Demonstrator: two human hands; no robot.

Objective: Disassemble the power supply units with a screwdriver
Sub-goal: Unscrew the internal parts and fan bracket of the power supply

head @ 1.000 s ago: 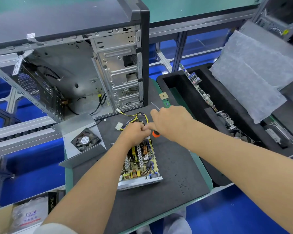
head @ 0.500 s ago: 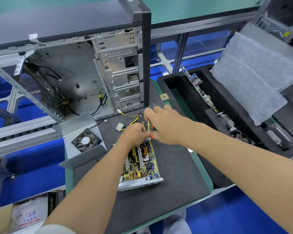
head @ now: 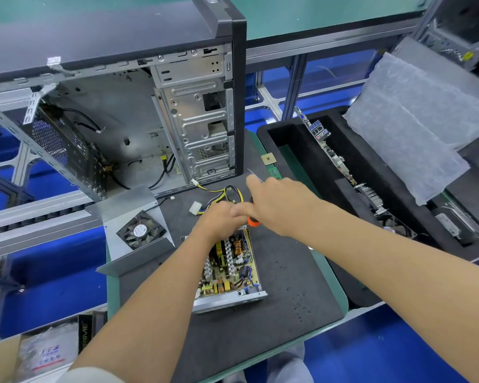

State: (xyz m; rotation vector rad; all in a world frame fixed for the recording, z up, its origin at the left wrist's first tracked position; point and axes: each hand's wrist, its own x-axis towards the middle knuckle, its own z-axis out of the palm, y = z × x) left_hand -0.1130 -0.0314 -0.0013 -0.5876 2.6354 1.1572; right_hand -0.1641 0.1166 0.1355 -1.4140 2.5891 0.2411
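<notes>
At the far end of the opened power supply unit [head: 228, 268], the two hands meet above its cable exit. The right hand [head: 277, 207] has its grip curled round the orange handle of a screwdriver [head: 252, 221], only a small part of which shows under the palm; its forefinger sticks out straight toward the computer case. The left hand [head: 221, 219] has its fingers bunched and curled down over the far edge of the power supply unit, apparently pinching the wires or the board there, though what exactly it grips is hidden under the knuckles. The thumb of the right hand touches the left hand.

The power supply unit lies with its cover off, circuit board, coils and capacitors facing up, in its shallow metal tray on a dark mat [head: 274, 322] on the counter [head: 339, 294]. Beyond the power supply unit, a bundle of yellow and black wires [head: 227, 193] loops out from under the hands, ending in a white connector [head: 195, 208]. Left of the power supply unit rests its removed metal cover [head: 133, 205] with a fan [head: 141, 230] in it. Farther behind stands an open computer case [head: 138, 111] with bare drive bays. Right of the power supply unit, off the mat, a black foam tray [head: 343, 172] holds a motherboard on edge [head: 328, 147], and a foam sheet [head: 409, 125] lies over the tray's far side. A small processor chip [head: 268, 158] sits between the computer case and the tray.
</notes>
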